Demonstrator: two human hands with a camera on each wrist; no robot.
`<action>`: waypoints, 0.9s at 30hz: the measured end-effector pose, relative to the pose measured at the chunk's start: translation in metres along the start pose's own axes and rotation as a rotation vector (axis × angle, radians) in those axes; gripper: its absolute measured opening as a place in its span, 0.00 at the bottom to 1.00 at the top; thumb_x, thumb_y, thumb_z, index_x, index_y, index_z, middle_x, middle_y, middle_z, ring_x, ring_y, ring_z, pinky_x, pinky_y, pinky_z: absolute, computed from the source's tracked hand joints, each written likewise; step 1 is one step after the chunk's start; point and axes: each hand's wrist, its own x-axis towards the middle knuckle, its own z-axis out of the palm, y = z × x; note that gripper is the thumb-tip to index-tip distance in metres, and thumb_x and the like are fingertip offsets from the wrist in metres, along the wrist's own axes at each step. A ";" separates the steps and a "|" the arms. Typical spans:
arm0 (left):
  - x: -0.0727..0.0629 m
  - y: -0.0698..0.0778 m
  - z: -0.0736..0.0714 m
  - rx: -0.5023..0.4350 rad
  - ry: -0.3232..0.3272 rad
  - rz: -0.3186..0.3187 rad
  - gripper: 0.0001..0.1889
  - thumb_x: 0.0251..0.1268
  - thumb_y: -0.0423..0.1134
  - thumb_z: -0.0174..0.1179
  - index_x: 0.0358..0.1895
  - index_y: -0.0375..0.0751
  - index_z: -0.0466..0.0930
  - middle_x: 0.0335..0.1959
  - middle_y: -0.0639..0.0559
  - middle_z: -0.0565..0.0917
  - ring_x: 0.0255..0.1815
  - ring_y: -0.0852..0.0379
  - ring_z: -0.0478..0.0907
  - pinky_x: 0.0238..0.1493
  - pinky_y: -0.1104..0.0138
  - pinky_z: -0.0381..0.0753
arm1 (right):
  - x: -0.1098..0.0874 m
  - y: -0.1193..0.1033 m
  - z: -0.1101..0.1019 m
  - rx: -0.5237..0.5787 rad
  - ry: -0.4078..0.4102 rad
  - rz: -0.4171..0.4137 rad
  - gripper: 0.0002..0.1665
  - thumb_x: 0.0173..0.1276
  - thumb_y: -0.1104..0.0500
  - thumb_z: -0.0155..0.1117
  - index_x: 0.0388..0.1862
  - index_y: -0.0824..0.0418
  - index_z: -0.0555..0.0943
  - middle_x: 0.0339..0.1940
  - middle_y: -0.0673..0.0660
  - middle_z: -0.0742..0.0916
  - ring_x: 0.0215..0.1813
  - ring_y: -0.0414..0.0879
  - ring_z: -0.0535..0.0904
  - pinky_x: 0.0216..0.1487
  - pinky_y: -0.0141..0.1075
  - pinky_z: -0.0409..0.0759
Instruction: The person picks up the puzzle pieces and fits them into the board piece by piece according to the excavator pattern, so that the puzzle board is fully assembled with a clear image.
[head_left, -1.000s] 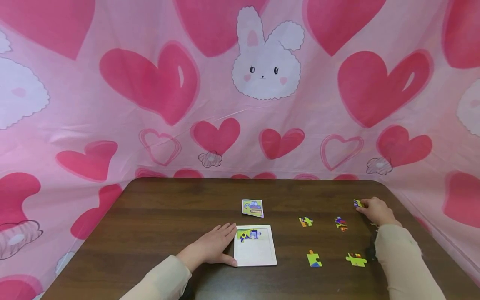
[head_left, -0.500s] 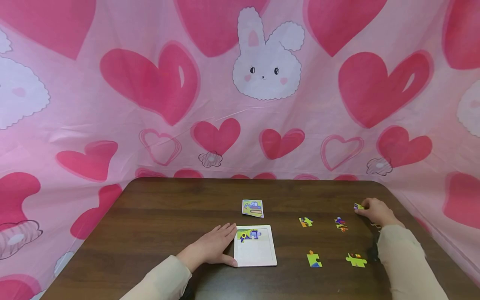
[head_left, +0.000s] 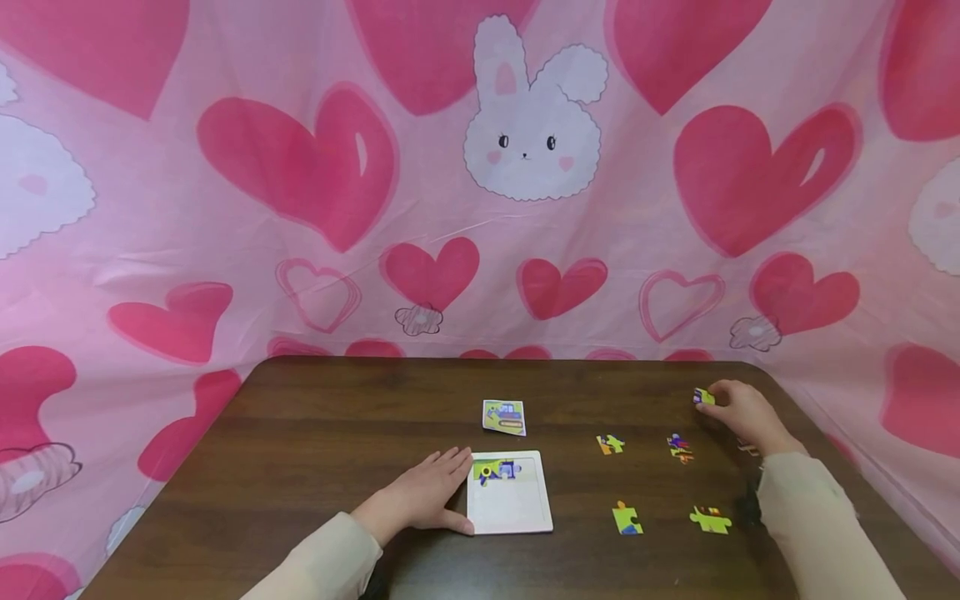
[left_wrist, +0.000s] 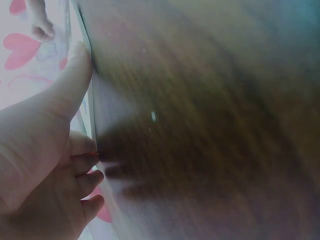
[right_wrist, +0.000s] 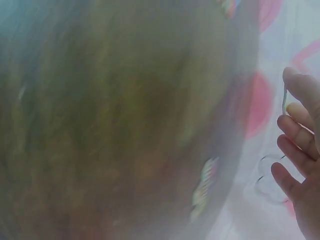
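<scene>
At the table's far right, my right hand point(head_left: 747, 414) pinches a green-and-purple jigsaw piece point(head_left: 703, 397) between thumb and fingers. The right wrist view catches that piece edge-on as a thin sliver point(right_wrist: 285, 100), with the hand point(right_wrist: 300, 135) off the tabletop. My left hand point(head_left: 420, 493) lies flat with fingers straight against the left edge of the white puzzle tray point(head_left: 512, 510). Joined pieces point(head_left: 497, 471) fill the tray's upper left. In the left wrist view the thumb and fingers of the left hand point(left_wrist: 45, 150) line the tray's edge.
Loose jigsaw pieces lie right of the tray: a green-orange one point(head_left: 611, 443), a purple-orange one point(head_left: 678, 448), a green-blue one point(head_left: 627, 518) and a green one point(head_left: 710, 520). Another piece point(head_left: 747, 447) is partly under the right forearm. A picture card point(head_left: 504, 417) lies behind the tray.
My right hand has risen from the table with the jigsaw piece and shifted slightly left. My left hand and the tray stay where they were.
</scene>
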 end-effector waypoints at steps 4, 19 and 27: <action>0.000 0.000 0.000 -0.003 -0.001 -0.002 0.49 0.49 0.67 0.58 0.68 0.35 0.59 0.70 0.44 0.58 0.70 0.49 0.52 0.66 0.56 0.53 | 0.007 -0.020 -0.005 0.010 0.038 -0.049 0.26 0.56 0.56 0.69 0.43 0.76 0.74 0.40 0.73 0.79 0.45 0.68 0.72 0.48 0.61 0.67; -0.001 -0.003 -0.001 -0.001 0.006 0.018 0.49 0.50 0.66 0.58 0.68 0.33 0.58 0.70 0.42 0.57 0.70 0.48 0.52 0.66 0.56 0.52 | 0.013 -0.110 -0.002 0.045 0.142 -0.298 0.18 0.50 0.59 0.74 0.38 0.66 0.79 0.36 0.60 0.82 0.45 0.59 0.74 0.48 0.56 0.70; -0.001 -0.002 -0.001 -0.009 -0.002 0.010 0.49 0.50 0.67 0.57 0.68 0.34 0.58 0.70 0.43 0.57 0.70 0.49 0.51 0.67 0.56 0.52 | 0.005 -0.156 0.015 0.042 0.173 -0.466 0.18 0.47 0.59 0.76 0.36 0.62 0.80 0.34 0.54 0.82 0.42 0.52 0.76 0.44 0.48 0.75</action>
